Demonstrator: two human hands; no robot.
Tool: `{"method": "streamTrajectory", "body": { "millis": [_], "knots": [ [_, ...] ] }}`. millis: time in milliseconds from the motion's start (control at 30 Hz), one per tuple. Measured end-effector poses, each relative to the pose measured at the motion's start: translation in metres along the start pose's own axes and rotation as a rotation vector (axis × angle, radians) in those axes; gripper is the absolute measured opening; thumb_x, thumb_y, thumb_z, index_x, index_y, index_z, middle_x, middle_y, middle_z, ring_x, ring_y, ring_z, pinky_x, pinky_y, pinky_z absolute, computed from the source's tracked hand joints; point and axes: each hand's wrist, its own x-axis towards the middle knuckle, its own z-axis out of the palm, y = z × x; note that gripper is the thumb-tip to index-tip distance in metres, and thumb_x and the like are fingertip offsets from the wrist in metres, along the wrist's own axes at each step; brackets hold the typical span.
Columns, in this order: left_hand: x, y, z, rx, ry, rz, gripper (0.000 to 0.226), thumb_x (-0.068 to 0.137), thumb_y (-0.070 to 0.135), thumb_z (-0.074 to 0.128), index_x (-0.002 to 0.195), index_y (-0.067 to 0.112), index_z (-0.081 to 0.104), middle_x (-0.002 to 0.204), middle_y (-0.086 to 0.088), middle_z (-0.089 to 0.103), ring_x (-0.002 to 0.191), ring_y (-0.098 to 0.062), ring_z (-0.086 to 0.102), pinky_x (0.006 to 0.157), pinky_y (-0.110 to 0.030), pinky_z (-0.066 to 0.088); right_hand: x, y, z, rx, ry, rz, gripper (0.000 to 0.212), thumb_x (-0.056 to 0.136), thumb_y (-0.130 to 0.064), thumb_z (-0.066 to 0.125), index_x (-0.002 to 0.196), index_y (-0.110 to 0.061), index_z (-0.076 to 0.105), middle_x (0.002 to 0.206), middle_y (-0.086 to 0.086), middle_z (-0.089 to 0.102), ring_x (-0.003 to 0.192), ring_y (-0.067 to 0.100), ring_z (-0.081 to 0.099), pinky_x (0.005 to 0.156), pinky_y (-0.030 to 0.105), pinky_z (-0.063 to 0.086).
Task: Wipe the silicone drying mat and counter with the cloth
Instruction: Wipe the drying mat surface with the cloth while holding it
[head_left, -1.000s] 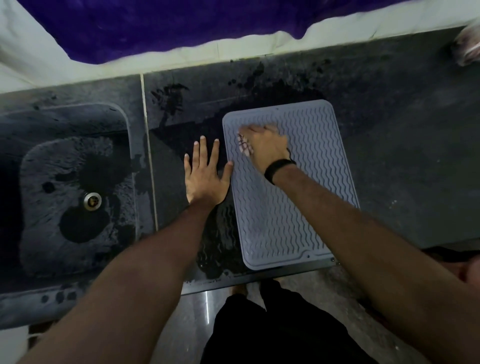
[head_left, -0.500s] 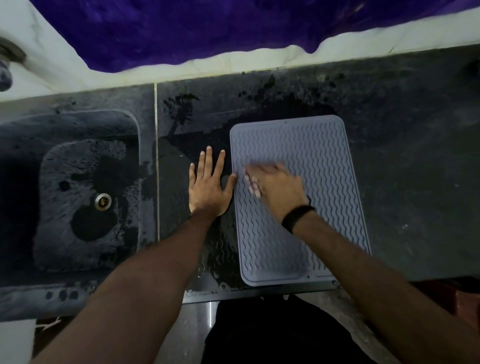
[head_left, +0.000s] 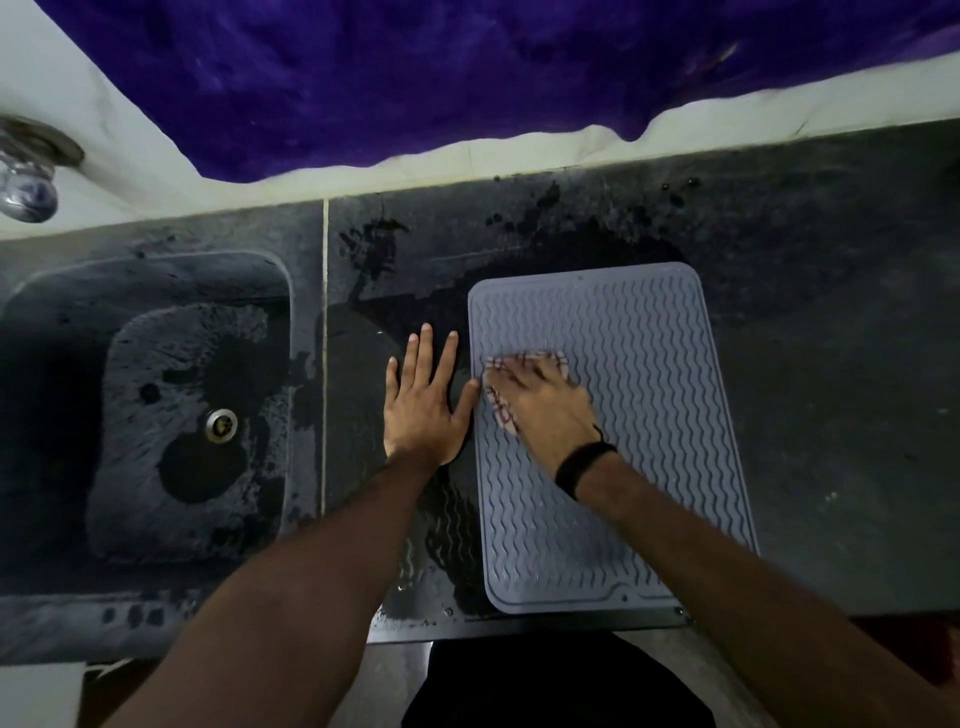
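Note:
A grey silicone drying mat (head_left: 649, 415) with wavy ridges lies on the dark stone counter (head_left: 831, 364), its near edge at the counter's front. My right hand (head_left: 545, 410) presses a pale checked cloth (head_left: 501, 410) flat onto the left middle of the mat; the cloth peeks out past the fingers and along the thumb side. My left hand (head_left: 423, 400) lies flat with straight, spread fingers on the wet counter just left of the mat, its thumb touching the mat's edge.
A dark stone sink (head_left: 171, 415) with a metal drain (head_left: 222, 425) sits to the left. A tap (head_left: 28, 176) shows at the upper left. Wet patches darken the counter behind and left of the mat. A purple cloth (head_left: 467, 67) hangs over the back wall.
My right hand with the cloth slid along the mat's left side toward me from near the far corner, ending at the middle. The left hand stayed flat beside the mat.

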Motion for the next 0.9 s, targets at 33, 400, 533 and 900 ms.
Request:
{"method": "streamTrajectory", "body": {
  "millis": [33, 400, 533, 900],
  "knots": [
    [-0.001, 0.0, 0.0, -0.001, 0.001, 0.0, 0.07, 0.102, 0.068, 0.013, 0.163, 0.036, -0.002, 0.171, 0.002, -0.01, 0.157, -0.014, -0.013, 0.127, -0.043, -0.005, -0.002, 0.0, -0.003, 0.02, -0.012, 0.003, 0.048, 0.09, -0.023, 0.047, 0.138, -0.025, 0.043, 0.144, -0.001, 0.045, 0.134, 0.028, 0.035, 0.1, 0.046, 0.041],
    [0.0, 0.001, -0.002, -0.03, 0.009, 0.0, 0.072, 0.101, 0.071, 0.01, 0.163, 0.037, 0.002, 0.172, 0.003, -0.008, 0.157, -0.013, -0.013, 0.126, -0.04, -0.009, 0.105, 0.006, -0.021, -0.095, 0.06, 0.082, 0.048, 0.093, -0.008, 0.042, 0.139, -0.019, 0.041, 0.139, 0.008, 0.048, 0.128, 0.032, 0.038, 0.101, 0.053, 0.039],
    [-0.001, 0.0, -0.001, -0.02, 0.007, -0.003, 0.07, 0.102, 0.069, 0.012, 0.163, 0.037, 0.001, 0.172, 0.003, -0.008, 0.157, -0.014, -0.011, 0.127, -0.042, -0.005, 0.075, 0.006, -0.009, -0.086, 0.031, 0.056, 0.052, 0.092, -0.015, 0.048, 0.142, -0.019, 0.036, 0.143, 0.007, 0.042, 0.132, 0.033, 0.033, 0.103, 0.053, 0.039],
    [0.0, 0.0, -0.001, -0.031, -0.003, -0.003, 0.07, 0.102, 0.069, 0.014, 0.163, 0.038, 0.0, 0.172, 0.004, -0.009, 0.157, -0.013, -0.013, 0.127, -0.043, -0.004, 0.062, 0.016, -0.04, -0.02, 0.128, 0.092, 0.061, 0.082, -0.015, 0.065, 0.138, -0.025, 0.042, 0.135, 0.004, 0.052, 0.126, 0.031, 0.041, 0.094, 0.048, 0.043]
  ]
}}
